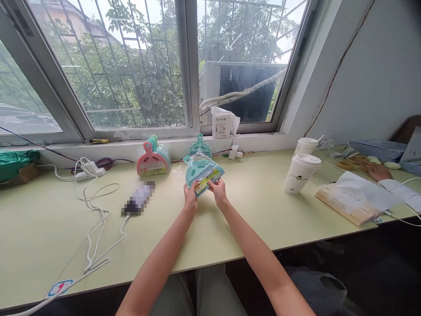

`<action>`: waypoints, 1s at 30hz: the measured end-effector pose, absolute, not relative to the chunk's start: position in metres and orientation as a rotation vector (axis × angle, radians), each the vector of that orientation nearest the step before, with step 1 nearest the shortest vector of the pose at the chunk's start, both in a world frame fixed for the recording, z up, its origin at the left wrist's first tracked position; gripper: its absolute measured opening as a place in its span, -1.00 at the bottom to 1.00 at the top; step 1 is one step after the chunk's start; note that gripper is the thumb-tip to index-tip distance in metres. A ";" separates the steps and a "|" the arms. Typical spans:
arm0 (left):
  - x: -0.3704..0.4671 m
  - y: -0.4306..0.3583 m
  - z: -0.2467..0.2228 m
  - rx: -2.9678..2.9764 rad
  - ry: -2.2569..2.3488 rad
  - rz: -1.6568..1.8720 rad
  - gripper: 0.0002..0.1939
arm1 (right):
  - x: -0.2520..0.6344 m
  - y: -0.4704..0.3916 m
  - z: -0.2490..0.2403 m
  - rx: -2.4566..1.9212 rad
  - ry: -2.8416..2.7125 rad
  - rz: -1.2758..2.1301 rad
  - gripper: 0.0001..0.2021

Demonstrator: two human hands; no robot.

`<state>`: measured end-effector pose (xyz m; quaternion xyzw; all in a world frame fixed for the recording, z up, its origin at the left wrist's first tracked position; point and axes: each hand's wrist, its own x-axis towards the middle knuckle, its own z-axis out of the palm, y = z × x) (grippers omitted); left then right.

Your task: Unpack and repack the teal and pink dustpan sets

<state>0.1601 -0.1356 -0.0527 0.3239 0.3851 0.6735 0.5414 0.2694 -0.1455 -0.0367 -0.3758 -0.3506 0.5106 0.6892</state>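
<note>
Both my hands grip a teal mini dustpan and brush set [203, 172] in clear plastic wrap, tilted above the table. My left hand [190, 196] has its fingers closed on the lower left edge, near the yellow label. On the lower right edge, my right hand [218, 191] pinches the same pack. Behind it another teal dustpan set [199, 145] stands upright by the window sill. To the left, a row of wrapped dustpan sets [153, 160] stands close together, a pink one in front and green ones behind.
A phone [139, 198] on a white cable [95, 232] lies at left near a power strip [89, 172]. Two paper cups [301, 175] and a tissue pack [353, 197] stand on the right. Another person's hand [379, 171] rests at far right. A tissue box [223, 123] sits on the sill.
</note>
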 end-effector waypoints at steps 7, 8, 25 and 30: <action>0.158 -0.139 -0.045 1.012 0.775 1.185 -0.37 | 0.286 -0.135 -0.042 -0.838 -0.624 1.071 -0.57; 0.156 -0.138 -0.043 1.027 0.780 1.150 -0.38 | 0.288 -0.135 -0.042 -0.835 -0.615 1.053 -0.56; 0.151 -0.135 -0.041 1.229 0.965 1.032 -0.34 | 0.289 -0.129 -0.041 -0.786 -0.586 0.976 -0.57; 0.132 -0.123 -0.036 1.020 0.834 1.250 -0.39 | 0.275 -0.133 -0.044 -0.729 -0.688 1.147 -0.59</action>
